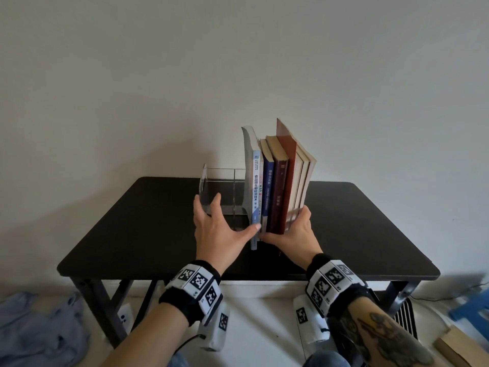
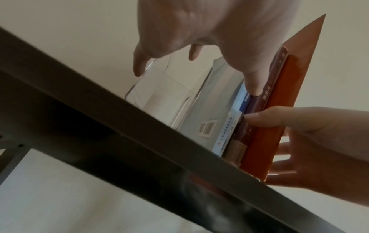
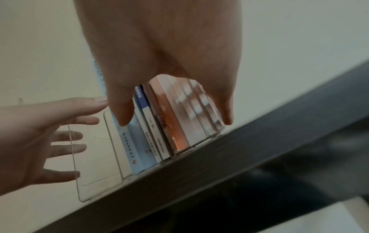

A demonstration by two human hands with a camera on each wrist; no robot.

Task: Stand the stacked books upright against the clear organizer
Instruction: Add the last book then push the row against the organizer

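Several books (image 1: 277, 186) stand upright in a row on the black table (image 1: 132, 221), spines toward me, against the tall divider of the clear organizer (image 1: 225, 186). My left hand (image 1: 219, 226) lies spread over the organizer's left panel, its thumb touching the white-and-blue spine. My right hand (image 1: 291, 231) clasps the foot of the row, thumb across the spines and fingers along the right side. In the left wrist view the right hand (image 2: 319, 134) presses the red book (image 2: 279, 102). The right wrist view shows the books (image 3: 169, 126) between thumb and fingers, beside the organizer (image 3: 95, 157).
The table stands against a plain white wall, with bare tabletop on both sides of the organizer. On the floor lie a blue cloth (image 1: 39, 327) at the left, and a blue stool (image 1: 471, 308) and a wooden piece (image 1: 455, 345) at the right.
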